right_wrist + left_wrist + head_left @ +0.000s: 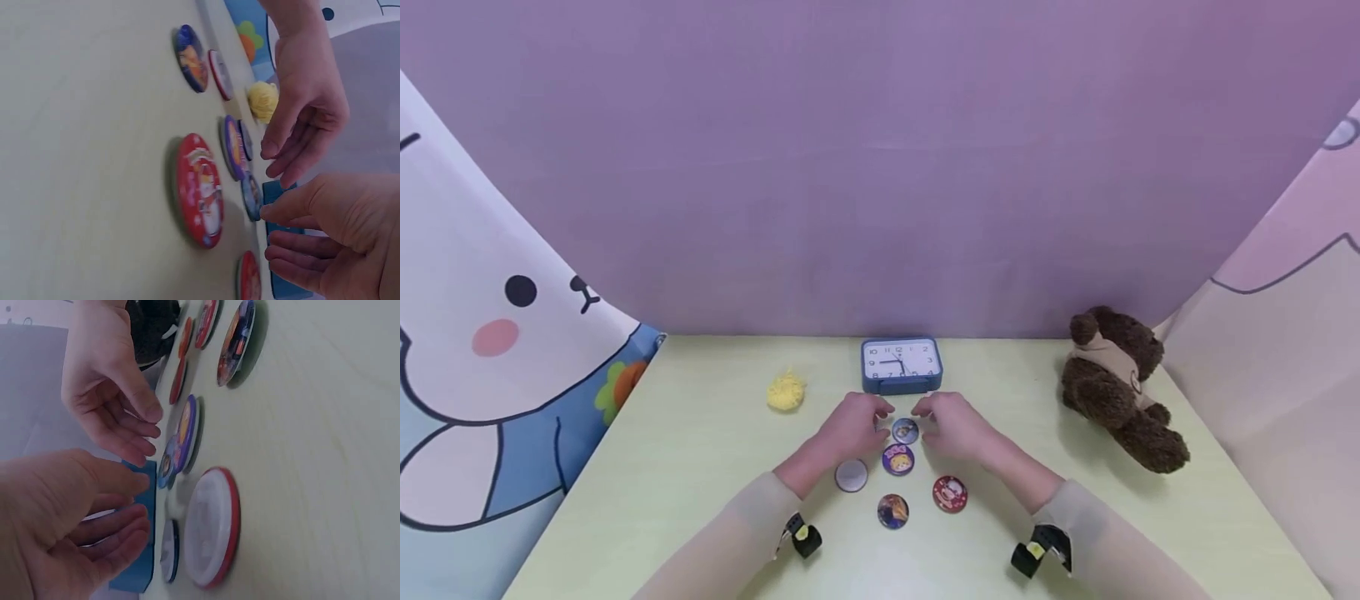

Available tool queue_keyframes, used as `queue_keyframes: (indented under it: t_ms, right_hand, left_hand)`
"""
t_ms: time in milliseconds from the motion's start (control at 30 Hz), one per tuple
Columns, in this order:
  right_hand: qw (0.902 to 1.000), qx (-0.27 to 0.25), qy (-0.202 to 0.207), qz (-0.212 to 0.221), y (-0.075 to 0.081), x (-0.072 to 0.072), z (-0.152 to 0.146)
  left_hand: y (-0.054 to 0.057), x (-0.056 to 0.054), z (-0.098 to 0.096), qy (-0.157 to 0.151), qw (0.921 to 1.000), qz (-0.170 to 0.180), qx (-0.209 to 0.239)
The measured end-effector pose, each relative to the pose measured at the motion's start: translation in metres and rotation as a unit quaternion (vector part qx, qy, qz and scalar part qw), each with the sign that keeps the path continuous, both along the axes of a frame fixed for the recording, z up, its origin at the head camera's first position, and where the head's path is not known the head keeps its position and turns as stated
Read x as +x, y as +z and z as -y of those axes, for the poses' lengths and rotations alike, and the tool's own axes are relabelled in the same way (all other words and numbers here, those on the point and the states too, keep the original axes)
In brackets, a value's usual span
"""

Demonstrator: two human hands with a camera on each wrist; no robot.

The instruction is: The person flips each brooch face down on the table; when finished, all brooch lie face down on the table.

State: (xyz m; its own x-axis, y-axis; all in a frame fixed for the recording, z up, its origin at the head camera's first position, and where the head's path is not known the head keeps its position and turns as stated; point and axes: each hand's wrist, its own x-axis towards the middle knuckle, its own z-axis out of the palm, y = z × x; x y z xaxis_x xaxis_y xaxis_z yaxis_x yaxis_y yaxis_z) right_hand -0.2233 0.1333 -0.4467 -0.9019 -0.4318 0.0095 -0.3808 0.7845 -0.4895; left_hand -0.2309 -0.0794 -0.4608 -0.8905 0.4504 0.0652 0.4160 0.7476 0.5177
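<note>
My left hand (856, 426) and right hand (956, 425) hover on either side of a small blue round badge (905, 431). Their fingers are loosely bent, with nothing held between them. Just nearer lies a purple badge (898, 459), its edge by the blue one. A badge with its pale back up (851, 476) lies by my left wrist; a dark picture badge (892, 512) and a red badge (950, 494) are nearer me. The wrist views show a dark-rimmed badge (169, 551) below the left hand and another red badge (250, 278) below the right, both mostly hidden from the head view.
A blue desk clock (901, 364) stands just beyond the hands, against the purple backdrop (880, 183). To the left sits a yellow fluffy ball (786, 391). A brown teddy bear (1112, 392) lies at the right of the pale table (700, 467).
</note>
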Motion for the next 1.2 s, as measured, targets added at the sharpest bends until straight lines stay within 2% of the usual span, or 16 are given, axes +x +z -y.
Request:
queue_keyframes:
  t_ms: [133,333,567,733,833,1000,1100,1200]
  right_hand:
    - [0.9994,-0.005,0.03,-0.018,-0.008,0.004,0.0]
    - [0.9985,-0.004,0.036,-0.041,-0.013,0.006,0.002]
    - [0.9987,-0.033,0.018,-0.035,-0.018,0.0,0.0]
    - [0.9984,-0.046,0.012,-0.03,-0.021,-0.002,-0.003]
    - [0.9981,-0.054,0.011,-0.028,-0.021,-0.003,-0.005]
    - [0.9951,-0.094,0.01,-0.028,-0.018,-0.008,-0.006]
    - [0.994,-0.103,0.023,-0.031,-0.015,-0.011,-0.003]
    - [0.9957,-0.086,0.026,-0.023,-0.013,-0.012,-0.001]
  left_hand:
    - [-0.003,0.001,-0.007,-0.002,0.9994,-0.006,-0.034]
    - [-0.006,0.002,-0.013,-0.011,0.998,-0.022,-0.058]
    - [-0.004,0.0,-0.016,-0.013,0.9981,-0.023,-0.057]
    - [-0.006,0.0,-0.017,-0.034,0.9969,-0.028,-0.065]
    - [-0.009,0.001,-0.017,-0.043,0.9964,-0.043,-0.06]
    - [-0.009,0.003,-0.018,-0.017,0.9983,-0.052,-0.02]
    - [-0.007,0.003,-0.02,-0.005,0.9991,-0.041,-0.002]
    - [-0.002,0.003,-0.02,0.002,0.9999,-0.017,0.002]
